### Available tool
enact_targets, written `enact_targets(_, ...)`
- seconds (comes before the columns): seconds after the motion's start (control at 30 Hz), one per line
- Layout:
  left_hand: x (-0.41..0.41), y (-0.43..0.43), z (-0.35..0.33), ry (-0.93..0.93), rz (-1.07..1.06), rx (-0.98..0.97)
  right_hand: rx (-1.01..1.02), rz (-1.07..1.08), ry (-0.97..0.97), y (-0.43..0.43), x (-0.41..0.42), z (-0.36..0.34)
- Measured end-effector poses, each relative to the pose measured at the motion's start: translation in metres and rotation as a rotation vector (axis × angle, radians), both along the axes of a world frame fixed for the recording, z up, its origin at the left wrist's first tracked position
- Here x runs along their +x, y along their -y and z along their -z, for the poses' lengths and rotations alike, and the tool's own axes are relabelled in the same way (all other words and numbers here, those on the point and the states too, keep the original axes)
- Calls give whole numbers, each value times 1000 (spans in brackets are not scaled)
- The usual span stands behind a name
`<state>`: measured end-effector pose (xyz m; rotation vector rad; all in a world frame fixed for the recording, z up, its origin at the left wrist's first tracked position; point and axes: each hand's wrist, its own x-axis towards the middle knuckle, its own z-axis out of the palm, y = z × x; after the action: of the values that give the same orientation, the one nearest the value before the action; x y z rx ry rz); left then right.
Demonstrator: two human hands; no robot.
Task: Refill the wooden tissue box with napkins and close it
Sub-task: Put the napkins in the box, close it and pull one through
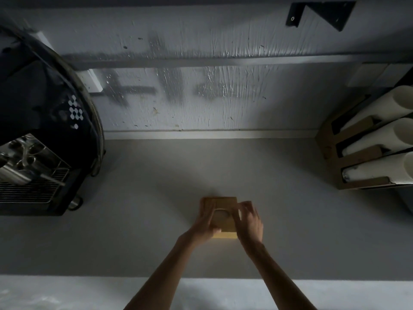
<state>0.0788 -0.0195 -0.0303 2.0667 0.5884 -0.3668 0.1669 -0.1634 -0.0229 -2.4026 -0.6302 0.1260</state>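
Low in the frame's centre, a square light-wooden tissue box (224,217) with a round top opening sits on the grey counter (143,220). The left hand (206,222) and right hand (249,222) clasp its sides.

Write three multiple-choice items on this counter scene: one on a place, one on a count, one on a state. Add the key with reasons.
1. Where does the cup holder stand?
A. far right of the counter
B. far left
C. beside the box

2. How many white cup stacks lie in it?
A. one
B. three
C. five

3. How is the wooden box held?
A. by no hand
B. by one hand
C. by both hands

Key: A, it sits at the counter's right edge; B, three stacks show; C, the left hand and right hand flank it.
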Motion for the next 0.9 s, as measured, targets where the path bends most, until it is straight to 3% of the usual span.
enact_targets(0.1,1,1,3,-68,40,-24,-234,-163,114,-16,1,-2)
enact_targets(0.23,5,-3,3,-113,60,-30,-351,-317,205,-34,2,-7)
enact_targets(0.47,1,0,9,-98,-5,-102,-733,-438,188,-58,-3,-23)
enact_targets(0.73,1,0,19,-102,-63,-153,-665,-531,211,-61,5,-36)
enact_targets(0.9,-1,1,16,-66,-78,-128,-439,-447,220,-41,11,-31)
